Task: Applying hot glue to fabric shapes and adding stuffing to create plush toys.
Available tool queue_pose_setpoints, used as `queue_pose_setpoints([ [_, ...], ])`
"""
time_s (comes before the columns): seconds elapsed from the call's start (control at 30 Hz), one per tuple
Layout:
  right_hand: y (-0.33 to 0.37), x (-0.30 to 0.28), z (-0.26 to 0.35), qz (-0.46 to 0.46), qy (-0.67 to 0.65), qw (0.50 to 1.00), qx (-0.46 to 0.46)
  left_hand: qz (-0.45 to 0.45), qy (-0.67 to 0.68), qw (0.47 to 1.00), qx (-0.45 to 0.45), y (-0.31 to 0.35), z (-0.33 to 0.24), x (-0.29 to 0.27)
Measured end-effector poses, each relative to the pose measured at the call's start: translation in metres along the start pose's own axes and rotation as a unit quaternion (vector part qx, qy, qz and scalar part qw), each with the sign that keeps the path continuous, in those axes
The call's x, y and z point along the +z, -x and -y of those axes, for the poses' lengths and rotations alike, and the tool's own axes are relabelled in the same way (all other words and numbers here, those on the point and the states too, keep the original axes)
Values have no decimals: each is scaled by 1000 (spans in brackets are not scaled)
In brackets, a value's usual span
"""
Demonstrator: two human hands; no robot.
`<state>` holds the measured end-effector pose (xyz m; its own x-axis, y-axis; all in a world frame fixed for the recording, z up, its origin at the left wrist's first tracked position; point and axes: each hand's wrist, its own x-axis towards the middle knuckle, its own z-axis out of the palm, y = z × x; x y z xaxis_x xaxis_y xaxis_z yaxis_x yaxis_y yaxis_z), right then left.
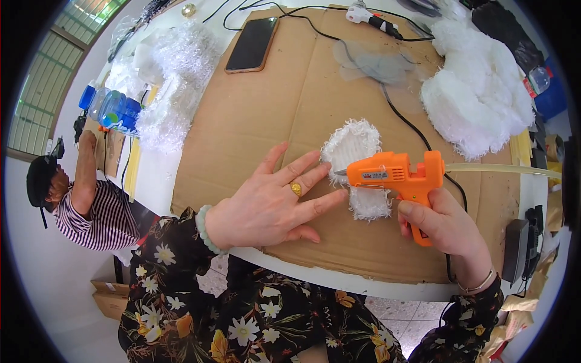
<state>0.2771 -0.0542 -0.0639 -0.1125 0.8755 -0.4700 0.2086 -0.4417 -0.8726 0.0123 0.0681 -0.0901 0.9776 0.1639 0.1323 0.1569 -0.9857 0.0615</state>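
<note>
My right hand (pixel 445 222) grips the handle of an orange hot glue gun (pixel 394 171), its nozzle pointing left. A long translucent glue stick (pixel 502 169) sticks out of the gun's back end. Beneath the nozzle lies a white fuzzy fabric piece (pixel 353 142), partly hidden by the gun. My left hand (pixel 266 202) rests palm down on the cardboard sheet (pixel 242 139), fingers spread, with fingertips at the left edge of the fuzzy piece. A ring and a beaded bracelet are on that hand and wrist.
A phone (pixel 253 44) lies at the back left of the cardboard. White fluffy material (pixel 478 91) is heaped at right, shiny white tinsel (pixel 181 78) at left beside bottles (pixel 112 109). Sheer grey fabric (pixel 375 63) and a white glue gun (pixel 369 19) lie behind. Another person (pixel 91 199) sits at left.
</note>
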Motion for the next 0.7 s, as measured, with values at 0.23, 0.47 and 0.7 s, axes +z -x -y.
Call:
queue_pose_setpoints([
  [0.23, 6, -5, -1, -4, -6, 1000, 22, -7, 3, 1000, 12, -9, 5, -5],
  [0.47, 4, -6, -5, 2, -16, 1000, 12, -10, 2, 1000, 11, -9, 9, -4],
  [0.7, 15, -9, -3, -19, -28, 999, 7, -10, 2, 1000, 3, -9, 11, -1],
])
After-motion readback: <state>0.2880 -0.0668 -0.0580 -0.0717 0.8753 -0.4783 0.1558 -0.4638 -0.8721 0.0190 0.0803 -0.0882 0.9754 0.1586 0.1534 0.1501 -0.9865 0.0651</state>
